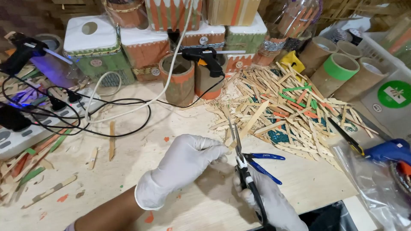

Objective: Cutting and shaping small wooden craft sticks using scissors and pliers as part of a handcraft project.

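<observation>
Both my hands wear white gloves. My left hand pinches the lower end of a plain wooden craft stick that slants up to the right. My right hand grips black-handled scissors, whose blades stand open around the stick near my left fingertips. Blue-handled pliers lie on the wooden table just right of the scissors.
A heap of plain and coloured craft sticks lies right of centre. A black glue gun rests on cardboard tubes. A power strip with black cables sits left. Decorated boxes, a plastic bag and another glue gun.
</observation>
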